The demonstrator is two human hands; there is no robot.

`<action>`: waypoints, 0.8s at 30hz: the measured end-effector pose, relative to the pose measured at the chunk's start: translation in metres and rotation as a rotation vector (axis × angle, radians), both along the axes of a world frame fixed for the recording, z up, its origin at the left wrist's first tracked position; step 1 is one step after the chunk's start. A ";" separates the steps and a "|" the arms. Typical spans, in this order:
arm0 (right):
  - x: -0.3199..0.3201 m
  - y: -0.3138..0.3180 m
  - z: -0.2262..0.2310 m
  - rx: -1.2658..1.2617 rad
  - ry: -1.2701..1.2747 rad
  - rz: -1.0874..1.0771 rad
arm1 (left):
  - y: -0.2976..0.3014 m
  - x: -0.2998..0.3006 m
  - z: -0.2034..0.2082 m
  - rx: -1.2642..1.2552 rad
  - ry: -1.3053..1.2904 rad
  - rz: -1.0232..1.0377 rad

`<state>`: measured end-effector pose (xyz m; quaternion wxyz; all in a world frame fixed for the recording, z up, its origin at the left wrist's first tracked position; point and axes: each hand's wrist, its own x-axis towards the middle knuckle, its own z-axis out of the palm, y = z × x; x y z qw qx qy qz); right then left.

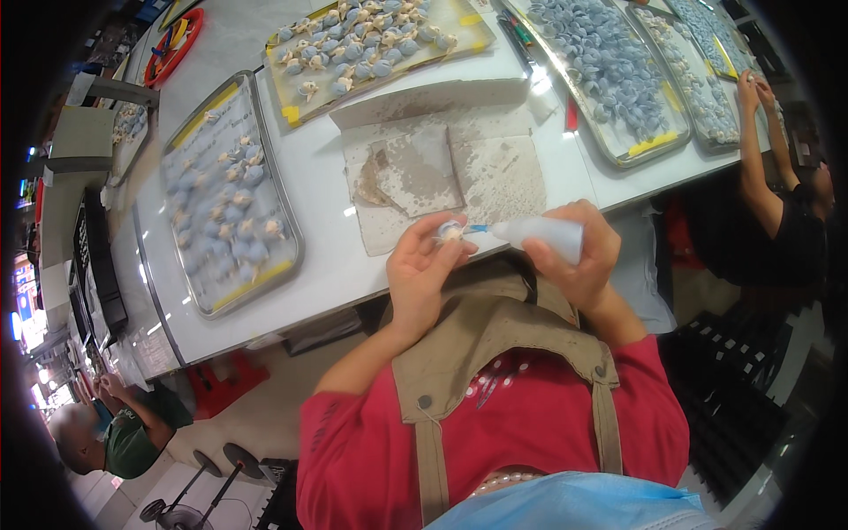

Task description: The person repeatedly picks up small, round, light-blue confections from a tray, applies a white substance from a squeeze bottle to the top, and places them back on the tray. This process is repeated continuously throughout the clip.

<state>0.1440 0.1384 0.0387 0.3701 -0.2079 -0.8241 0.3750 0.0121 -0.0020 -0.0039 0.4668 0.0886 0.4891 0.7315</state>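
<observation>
Between the fingertips of my left hand (422,269) is a small blue and cream piece (450,231), too small to tell its kind. My right hand (585,249) wraps round a white squeeze bottle (549,237), which lies tilted nearly sideways. Its thin blue nozzle (479,228) points left and reaches close to the small piece; whether they touch I cannot tell. Both hands are in front of my apron, at the table's near edge. Just beyond them lies a stained, flattened cardboard sheet (508,177).
A metal tray (296,231) of similar pieces stands at left, a yellowish tray (284,95) of them at the back. Right of it is a tray (632,157) heaped with blue-grey parts. Pens (517,31) lie between these. Co-workers' hands (755,91) are at far right, another person (115,424) at lower left.
</observation>
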 end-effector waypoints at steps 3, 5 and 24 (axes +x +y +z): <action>0.001 0.001 -0.002 -0.021 -0.011 0.020 | 0.001 0.000 0.001 0.003 -0.022 -0.004; 0.001 0.001 -0.002 -0.021 0.003 0.025 | 0.001 0.001 0.001 0.000 -0.023 -0.005; -0.040 0.027 -0.056 -0.330 0.010 -0.219 | -0.006 -0.015 -0.004 0.132 -0.347 -0.098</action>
